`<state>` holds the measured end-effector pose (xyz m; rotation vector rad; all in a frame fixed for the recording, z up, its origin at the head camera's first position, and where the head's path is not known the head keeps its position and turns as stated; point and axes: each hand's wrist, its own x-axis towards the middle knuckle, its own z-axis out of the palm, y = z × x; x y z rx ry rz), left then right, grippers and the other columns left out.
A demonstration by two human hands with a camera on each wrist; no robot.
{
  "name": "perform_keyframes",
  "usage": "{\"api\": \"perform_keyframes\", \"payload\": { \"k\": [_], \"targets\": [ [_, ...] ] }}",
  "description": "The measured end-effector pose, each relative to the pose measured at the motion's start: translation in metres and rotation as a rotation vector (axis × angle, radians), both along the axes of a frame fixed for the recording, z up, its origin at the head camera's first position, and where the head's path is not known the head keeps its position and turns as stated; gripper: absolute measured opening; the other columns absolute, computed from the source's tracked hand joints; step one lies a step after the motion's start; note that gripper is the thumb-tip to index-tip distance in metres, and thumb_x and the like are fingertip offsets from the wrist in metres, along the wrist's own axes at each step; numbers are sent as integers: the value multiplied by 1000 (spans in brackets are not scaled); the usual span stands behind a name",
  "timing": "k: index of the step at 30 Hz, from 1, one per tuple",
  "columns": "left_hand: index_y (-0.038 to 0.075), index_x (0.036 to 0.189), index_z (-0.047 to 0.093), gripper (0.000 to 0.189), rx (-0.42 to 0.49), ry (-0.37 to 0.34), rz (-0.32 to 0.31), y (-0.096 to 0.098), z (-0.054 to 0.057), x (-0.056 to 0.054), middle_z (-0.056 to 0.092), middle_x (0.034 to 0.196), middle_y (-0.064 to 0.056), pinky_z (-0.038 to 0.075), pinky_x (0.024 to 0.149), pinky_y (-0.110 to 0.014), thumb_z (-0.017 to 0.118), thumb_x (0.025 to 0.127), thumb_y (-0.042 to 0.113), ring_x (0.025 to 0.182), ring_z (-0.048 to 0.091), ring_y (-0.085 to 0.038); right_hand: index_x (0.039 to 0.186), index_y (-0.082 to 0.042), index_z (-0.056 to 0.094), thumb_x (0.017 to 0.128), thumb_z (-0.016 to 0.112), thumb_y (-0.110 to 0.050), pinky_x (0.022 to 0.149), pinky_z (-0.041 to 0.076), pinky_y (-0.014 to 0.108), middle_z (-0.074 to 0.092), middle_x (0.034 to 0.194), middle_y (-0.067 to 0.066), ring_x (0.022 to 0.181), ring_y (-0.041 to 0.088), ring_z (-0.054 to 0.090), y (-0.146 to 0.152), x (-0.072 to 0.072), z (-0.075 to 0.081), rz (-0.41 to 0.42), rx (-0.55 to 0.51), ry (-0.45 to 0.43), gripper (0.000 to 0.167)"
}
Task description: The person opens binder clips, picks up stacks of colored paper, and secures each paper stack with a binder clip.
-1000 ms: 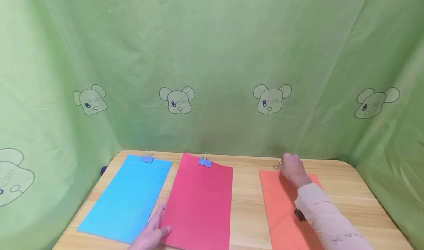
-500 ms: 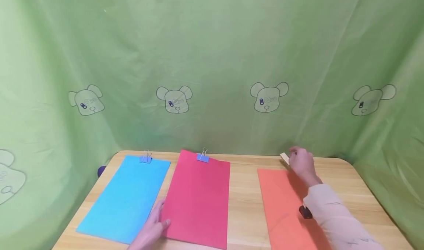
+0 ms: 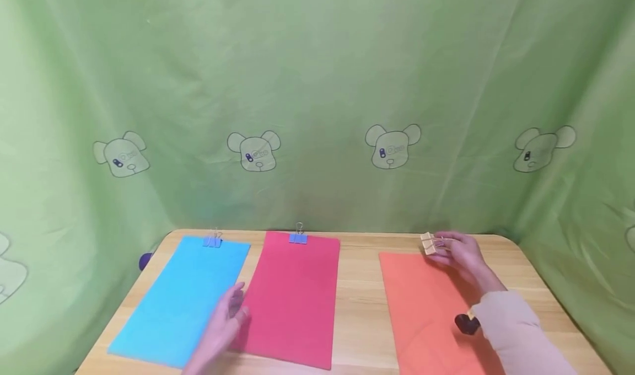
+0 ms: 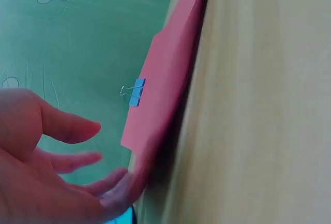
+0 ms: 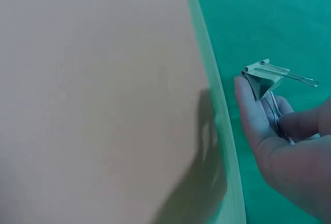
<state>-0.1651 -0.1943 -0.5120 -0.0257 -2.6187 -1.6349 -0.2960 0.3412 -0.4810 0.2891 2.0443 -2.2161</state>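
My right hand [image 3: 458, 253] pinches a wire handle of a cream binder clip [image 3: 428, 243] at the back edge of the orange paper [image 3: 412, 303]. In the right wrist view the clip [image 5: 264, 76] sits at my fingertips, its other handle sticking out free. My left hand [image 3: 223, 320] has its fingers spread apart, beside the left edge of the red paper [image 3: 297, 298]. In the left wrist view the fingers are right at that edge, blurred. A blue binder clip [image 3: 298, 238] grips the red paper's back edge.
Blue paper [image 3: 178, 303] with a blue binder clip [image 3: 212, 242] lies at the left. All the paper lies on a wooden table [image 3: 362, 309], its back edge close to a green curtain [image 3: 317, 88]. A dark object [image 3: 467, 323] is at my right sleeve.
My left hand has let go of the red paper, whose lifted back left corner has dropped. My right hand has drawn slightly right and turned, bringing the cream clip into view.
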Motion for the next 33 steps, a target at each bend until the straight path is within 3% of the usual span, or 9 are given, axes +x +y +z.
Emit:
{"api": "perform_keyframes", "payload": {
  "k": [2, 4, 11, 15, 18, 21, 24, 28, 33],
  "targets": [
    [-6, 139, 54, 45, -35, 43, 16, 0, -1, -2, 55, 133, -30, 48, 101, -60, 61, 94, -7, 124, 55, -48, 146, 21, 29, 101, 35, 11, 84, 60, 41, 68, 92, 7, 81, 20, 75, -1, 3, -1, 7, 12, 17, 46],
    [-4, 132, 61, 39, -46, 73, 25, 2, -1, -5, 57, 131, -27, 50, 100, -58, 61, 93, -10, 122, 57, -46, 143, 21, 32, 102, 36, 8, 82, 61, 39, 66, 93, 7, 79, 17, 73, -3, 6, -4, 14, 104, 40, 43],
    [-7, 127, 64, 33, 43, 96, -40, 15, -3, -18, 65, 126, -24, 51, 101, -53, 59, 95, -12, 120, 61, -43, 131, 20, 54, 106, 43, -1, 67, 61, 33, 68, 99, 23, 76, 15, 67, -7, 20, -13, 43, 568, 164, 34],
    [-5, 127, 65, 31, 3, 81, -51, 22, -7, -25, 66, 124, -21, 51, 100, -53, 60, 96, -10, 119, 63, -39, 123, 15, 64, 106, 47, -2, 67, 56, 25, 73, 103, 24, 82, 18, 68, -11, 30, -18, 69, 786, 286, 30],
    [-4, 126, 65, 31, -28, 72, -42, 26, -11, -29, 67, 123, -20, 52, 99, -53, 60, 96, -9, 118, 64, -38, 118, 11, 68, 104, 50, 0, 70, 55, 23, 75, 99, 20, 85, 22, 70, -16, 37, -22, 56, 857, 360, 25],
    [-7, 125, 64, 30, 7, 82, -45, 27, -12, -33, 67, 122, -23, 51, 100, -53, 59, 96, -11, 118, 63, -40, 112, 6, 72, 101, 56, 3, 72, 57, 26, 76, 96, 14, 86, 25, 72, -21, 44, -24, 57, 912, 436, 20],
    [-10, 125, 63, 30, 48, 92, -60, 27, -12, -37, 67, 122, -26, 51, 100, -52, 57, 95, -13, 118, 63, -41, 109, 0, 75, 98, 60, 3, 77, 59, 36, 77, 99, 11, 92, 28, 73, -24, 55, -26, 65, 1009, 490, 19],
    [-10, 126, 62, 31, 56, 83, -65, 27, -12, -37, 68, 121, -26, 51, 100, -52, 56, 95, -14, 117, 64, -41, 113, 3, 72, 97, 63, 1, 82, 59, 50, 75, 106, 18, 95, 36, 73, -29, 72, -25, 83, 1051, 526, 18],
    [-10, 126, 62, 31, 53, 85, -57, 25, -10, -38, 68, 122, -26, 51, 100, -52, 57, 96, -13, 118, 64, -41, 109, 4, 71, 89, 79, -7, 69, 61, 38, 74, 94, 8, 76, 15, 72, -38, 87, -22, 103, 1105, 631, 24]
  ]
}}
